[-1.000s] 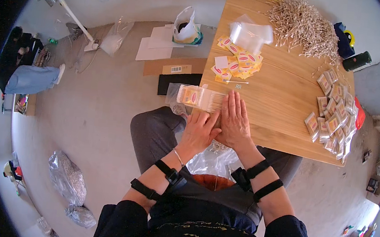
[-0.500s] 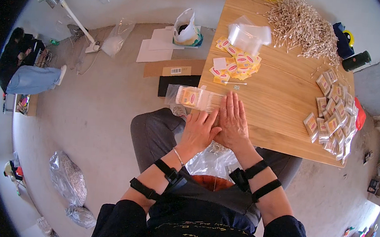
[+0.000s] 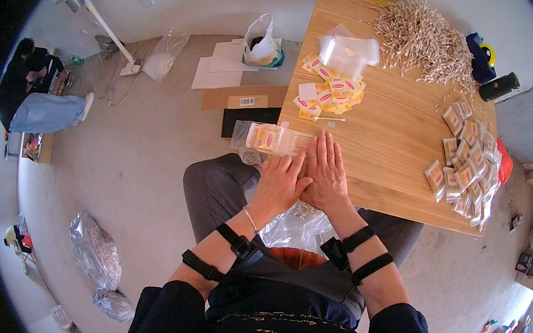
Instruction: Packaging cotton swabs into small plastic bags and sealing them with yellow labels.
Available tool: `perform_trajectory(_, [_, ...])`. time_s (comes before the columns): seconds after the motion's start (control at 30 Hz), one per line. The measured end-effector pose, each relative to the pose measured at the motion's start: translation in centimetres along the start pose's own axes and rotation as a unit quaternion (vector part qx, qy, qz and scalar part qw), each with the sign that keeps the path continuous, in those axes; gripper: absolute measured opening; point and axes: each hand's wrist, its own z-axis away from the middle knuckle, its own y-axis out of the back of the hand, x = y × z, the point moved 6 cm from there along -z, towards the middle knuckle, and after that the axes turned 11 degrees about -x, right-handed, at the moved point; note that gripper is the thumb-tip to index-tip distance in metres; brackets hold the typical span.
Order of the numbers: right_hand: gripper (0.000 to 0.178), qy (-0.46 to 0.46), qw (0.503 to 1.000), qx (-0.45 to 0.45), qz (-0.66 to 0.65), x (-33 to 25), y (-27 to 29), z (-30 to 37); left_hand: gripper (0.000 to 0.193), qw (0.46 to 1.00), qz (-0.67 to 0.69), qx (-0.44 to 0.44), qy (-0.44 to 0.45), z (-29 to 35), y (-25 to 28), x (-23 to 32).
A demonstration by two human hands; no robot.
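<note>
A clear flat pack of cotton swabs (image 3: 253, 141) with a yellow-and-white card (image 3: 268, 138) on it sticks out past the table's left edge. Its right part, a row of swabs (image 3: 297, 143), rests on the tabletop. My right hand (image 3: 327, 177) lies flat with straight fingers side by side, its fingertips at the right end of that row. Close beside it, my left hand (image 3: 279, 184) has its fingers stretched along the near side of the pack, thumb against my right hand. Whatever lies under both palms is hidden. A single swab (image 3: 331, 119) lies just beyond.
Yellow cards (image 3: 332, 92) and clear empty bags (image 3: 351, 54) lie ahead on the wooden table (image 3: 396, 153). A heap of loose swabs (image 3: 423, 40) is at the back, filled packs (image 3: 469, 163) at the right. A clear plastic bag (image 3: 299, 224) sits in my lap. A person (image 3: 36, 93) sits far left.
</note>
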Motion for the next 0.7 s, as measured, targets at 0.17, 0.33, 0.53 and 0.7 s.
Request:
perform_trajectory(0.17, [0.082, -0.002, 1.0, -0.012, 0.003, -0.09, 0.34, 0.01, 0.059, 1.0, 0.013, 0.002, -0.001, -0.13, -0.02, -0.21])
perform_trajectory(0.33, [0.082, -0.001, 1.0, -0.014, -0.006, -0.07, 0.25, 0.08, 0.056, 1.0, 0.026, 0.016, 0.008, -0.67, 0.61, 0.11])
perform_trajectory(0.53, [0.08, 0.0, 1.0, -0.018, -0.011, -0.16, 0.18, 0.01, 0.055, 1.0, 0.024, 0.0, 0.009, -0.89, 0.28, -0.12])
perform_trajectory(0.7, [0.08, -0.003, 1.0, -0.016, -0.013, -0.03, -0.1, 0.04, 0.055, 1.0, 0.021, 0.013, 0.0, -0.96, 0.3, -0.05])
